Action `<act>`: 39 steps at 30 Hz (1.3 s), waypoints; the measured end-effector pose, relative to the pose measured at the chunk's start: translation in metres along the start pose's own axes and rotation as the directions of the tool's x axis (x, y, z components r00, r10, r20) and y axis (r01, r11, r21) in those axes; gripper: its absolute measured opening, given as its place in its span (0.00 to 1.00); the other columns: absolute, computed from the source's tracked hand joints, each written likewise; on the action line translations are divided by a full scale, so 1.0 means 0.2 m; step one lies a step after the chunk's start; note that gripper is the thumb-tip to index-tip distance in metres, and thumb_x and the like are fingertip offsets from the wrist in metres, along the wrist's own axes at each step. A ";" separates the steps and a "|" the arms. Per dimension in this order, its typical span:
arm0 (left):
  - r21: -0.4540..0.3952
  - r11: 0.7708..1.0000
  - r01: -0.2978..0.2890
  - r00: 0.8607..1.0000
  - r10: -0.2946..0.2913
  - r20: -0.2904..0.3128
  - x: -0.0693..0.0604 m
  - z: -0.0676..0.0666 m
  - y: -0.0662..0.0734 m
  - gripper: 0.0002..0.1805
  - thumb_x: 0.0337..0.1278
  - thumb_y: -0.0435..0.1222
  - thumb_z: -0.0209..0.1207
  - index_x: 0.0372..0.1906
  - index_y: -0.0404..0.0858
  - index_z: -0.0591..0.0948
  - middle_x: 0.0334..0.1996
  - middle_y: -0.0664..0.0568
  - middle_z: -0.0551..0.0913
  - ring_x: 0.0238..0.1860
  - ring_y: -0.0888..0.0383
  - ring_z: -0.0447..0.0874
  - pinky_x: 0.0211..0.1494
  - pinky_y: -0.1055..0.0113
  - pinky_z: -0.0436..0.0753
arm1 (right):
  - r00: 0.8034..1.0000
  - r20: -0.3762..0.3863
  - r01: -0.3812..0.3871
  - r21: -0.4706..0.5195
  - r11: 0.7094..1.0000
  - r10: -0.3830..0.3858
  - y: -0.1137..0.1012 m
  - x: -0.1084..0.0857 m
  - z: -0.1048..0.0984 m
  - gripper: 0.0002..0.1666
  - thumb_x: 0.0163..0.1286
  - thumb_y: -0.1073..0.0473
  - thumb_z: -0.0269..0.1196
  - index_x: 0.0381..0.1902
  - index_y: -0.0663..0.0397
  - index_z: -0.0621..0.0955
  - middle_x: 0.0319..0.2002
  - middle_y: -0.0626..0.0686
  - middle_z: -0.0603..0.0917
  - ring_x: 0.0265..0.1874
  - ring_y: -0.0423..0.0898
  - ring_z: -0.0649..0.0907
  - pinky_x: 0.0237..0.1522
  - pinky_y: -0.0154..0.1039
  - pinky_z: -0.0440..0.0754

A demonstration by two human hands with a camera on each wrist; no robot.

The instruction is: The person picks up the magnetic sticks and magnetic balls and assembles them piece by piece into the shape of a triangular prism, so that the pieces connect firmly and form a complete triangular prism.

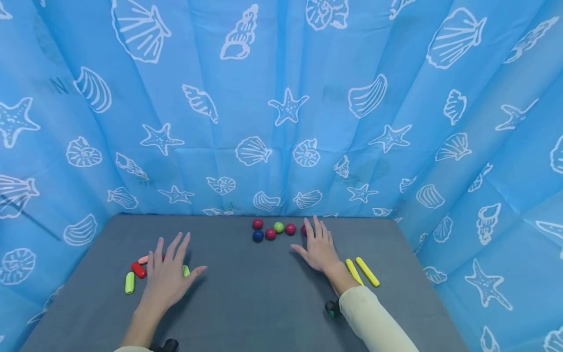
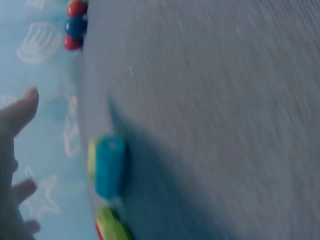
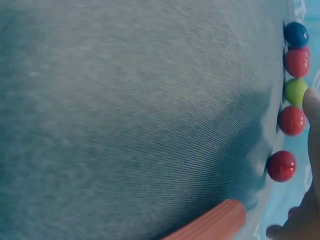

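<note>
My left hand (image 1: pixel 168 279) hovers with spread fingers over small blocks at the left side of the table. Around it lie a red block (image 1: pixel 138 270), a lime block (image 1: pixel 129 283) and a pink block (image 1: pixel 143 260), partly covered by the fingers. The left wrist view shows a teal block (image 2: pixel 110 167) and a green block (image 2: pixel 112 224) below this hand. My right hand (image 1: pixel 320 252), fingers extended, is held above the table beside a red ball (image 3: pixel 281 166). Under that hand, a salmon-coloured block (image 3: pixel 215 223) appears in the right wrist view. Neither hand holds anything.
Near the back edge sit several balls: red (image 1: pixel 257 224), blue (image 1: pixel 258 235) and green (image 1: pixel 279 227). Two yellow sticks (image 1: pixel 367 272) lie right of the right forearm. A blue shell-patterned curtain (image 1: pixel 281 122) encloses the grey table (image 1: pixel 246 303).
</note>
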State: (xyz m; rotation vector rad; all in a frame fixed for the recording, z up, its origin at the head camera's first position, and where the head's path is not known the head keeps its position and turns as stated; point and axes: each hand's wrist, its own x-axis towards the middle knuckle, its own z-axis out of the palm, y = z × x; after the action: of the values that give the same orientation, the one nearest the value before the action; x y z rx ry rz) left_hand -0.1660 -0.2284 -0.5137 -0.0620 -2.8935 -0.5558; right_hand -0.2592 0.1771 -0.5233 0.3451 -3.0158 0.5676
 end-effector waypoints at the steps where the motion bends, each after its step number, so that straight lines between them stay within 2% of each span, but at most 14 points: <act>1: -0.016 1.000 0.006 1.000 -0.006 0.022 -0.01 -0.01 -0.02 0.55 0.58 0.61 0.66 0.83 0.48 0.51 0.79 0.37 0.59 0.79 0.26 0.41 0.71 0.22 0.45 | 1.000 0.018 -0.007 0.019 1.000 0.007 0.00 0.01 0.00 0.56 0.70 0.34 0.63 0.82 0.53 0.51 0.82 0.65 0.49 0.80 0.68 0.53 0.74 0.71 0.59; 4: -0.066 0.998 0.025 0.996 -0.019 0.092 -0.02 -0.03 -0.08 0.53 0.59 0.56 0.67 0.82 0.45 0.53 0.74 0.35 0.66 0.77 0.25 0.44 0.70 0.22 0.45 | 0.999 0.049 -0.019 0.071 0.997 0.015 0.01 0.04 0.00 0.55 0.71 0.36 0.63 0.82 0.52 0.51 0.82 0.63 0.49 0.79 0.67 0.55 0.72 0.71 0.62; 7: -0.094 0.995 0.029 0.989 -0.015 0.149 -0.02 -0.04 -0.11 0.45 0.62 0.48 0.67 0.80 0.42 0.60 0.71 0.34 0.71 0.77 0.27 0.45 0.70 0.22 0.42 | 0.998 0.060 -0.029 0.082 0.996 0.024 0.03 0.06 0.00 0.53 0.71 0.38 0.64 0.82 0.51 0.53 0.81 0.62 0.52 0.78 0.66 0.58 0.72 0.69 0.64; 13: -0.119 0.993 0.004 0.983 0.018 0.183 -0.01 -0.04 -0.13 0.26 0.61 0.33 0.65 0.66 0.40 0.78 0.63 0.39 0.81 0.77 0.29 0.51 0.70 0.21 0.40 | 0.998 0.052 -0.033 0.029 0.999 0.031 0.04 0.07 0.01 0.45 0.74 0.44 0.64 0.80 0.48 0.59 0.78 0.59 0.61 0.72 0.64 0.65 0.69 0.65 0.67; 17: -0.092 0.995 -0.042 0.982 0.058 0.179 0.00 -0.02 -0.12 0.18 0.58 0.30 0.68 0.54 0.44 0.86 0.57 0.43 0.86 0.74 0.30 0.59 0.69 0.21 0.40 | 1.000 0.028 -0.007 -0.003 1.000 0.007 0.04 0.06 0.00 0.36 0.74 0.51 0.64 0.76 0.50 0.67 0.74 0.60 0.67 0.67 0.64 0.69 0.65 0.64 0.71; 23: -0.024 0.995 -0.099 0.983 0.101 0.151 0.02 -0.01 -0.10 0.15 0.51 0.32 0.74 0.46 0.46 0.89 0.51 0.47 0.89 0.71 0.31 0.67 0.71 0.22 0.42 | 0.999 0.041 -0.017 -0.004 1.000 0.017 0.04 0.06 -0.01 0.24 0.74 0.62 0.63 0.66 0.54 0.77 0.62 0.61 0.77 0.58 0.59 0.74 0.59 0.57 0.75; 27: -0.002 0.993 -0.114 0.984 0.113 0.138 0.02 -0.01 -0.10 0.14 0.48 0.32 0.76 0.42 0.46 0.90 0.46 0.49 0.89 0.67 0.32 0.71 0.71 0.22 0.43 | 0.998 0.056 -0.024 0.009 1.000 0.024 0.02 0.04 -0.01 0.23 0.72 0.61 0.66 0.63 0.55 0.80 0.55 0.60 0.80 0.52 0.56 0.76 0.56 0.54 0.77; 32: 0.047 0.992 -0.119 0.986 0.113 0.122 0.02 0.03 -0.07 0.12 0.47 0.32 0.76 0.39 0.45 0.90 0.41 0.50 0.88 0.62 0.37 0.75 0.72 0.24 0.45 | 1.000 0.029 0.005 0.041 0.999 -0.006 -0.01 -0.03 -0.01 0.22 0.68 0.58 0.70 0.58 0.56 0.82 0.48 0.59 0.82 0.49 0.55 0.81 0.54 0.54 0.81; 36: 0.042 0.990 -0.135 0.987 0.131 0.091 0.02 0.05 -0.03 0.11 0.49 0.32 0.76 0.38 0.44 0.88 0.40 0.49 0.88 0.60 0.38 0.76 0.72 0.25 0.47 | 0.999 0.002 0.052 0.066 0.996 -0.052 -0.05 -0.09 0.00 0.21 0.65 0.56 0.73 0.53 0.57 0.85 0.44 0.57 0.85 0.45 0.53 0.81 0.51 0.52 0.82; 39: 0.021 0.990 -0.143 0.987 0.141 0.071 0.03 0.06 0.02 0.11 0.52 0.33 0.74 0.41 0.44 0.87 0.43 0.48 0.89 0.60 0.39 0.76 0.73 0.26 0.50 | 0.997 0.006 0.072 0.102 0.992 -0.073 -0.08 -0.13 0.00 0.22 0.62 0.53 0.75 0.51 0.57 0.85 0.43 0.55 0.86 0.43 0.50 0.80 0.48 0.49 0.82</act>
State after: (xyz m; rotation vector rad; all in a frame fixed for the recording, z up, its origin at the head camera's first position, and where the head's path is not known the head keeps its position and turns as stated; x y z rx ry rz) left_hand -0.1744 -0.2193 -0.5220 -0.2871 -2.9325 -0.5002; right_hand -0.2303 0.1684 -0.5207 0.4613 -2.9763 0.7169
